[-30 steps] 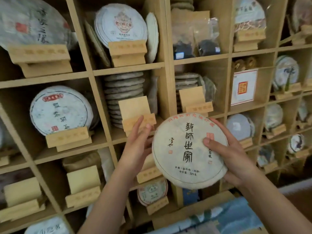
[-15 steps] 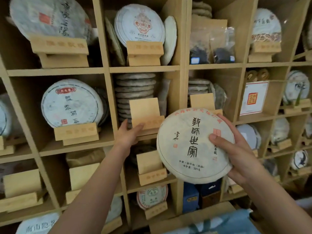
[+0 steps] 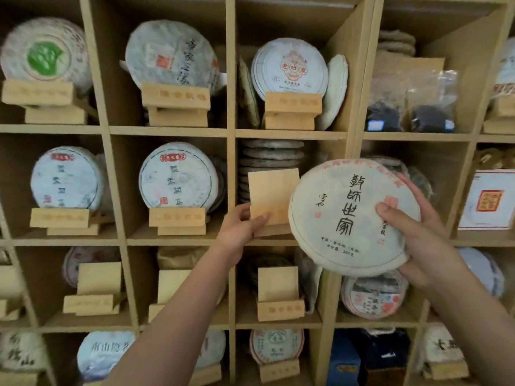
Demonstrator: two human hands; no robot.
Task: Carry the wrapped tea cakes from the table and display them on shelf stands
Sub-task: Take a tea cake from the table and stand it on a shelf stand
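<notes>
My right hand grips a round tea cake wrapped in white paper with black calligraphy, held upright in front of the shelf. My left hand grips the lower left edge of an empty wooden stand in the middle cubby, thumb on its front. A stack of bare tea cakes lies behind that stand. The cake hangs just right of the stand and overlaps its right edge.
The wooden shelf grid holds many wrapped cakes on stands, such as one to the left. Empty stands sit in the row below. Dark tea bags fill the upper right cubby; a white box stands at right.
The view has moved closer and up along the shelf. My left hand rose from the lower ledge to grip the empty stand. The cake stays in my right hand beside it.
</notes>
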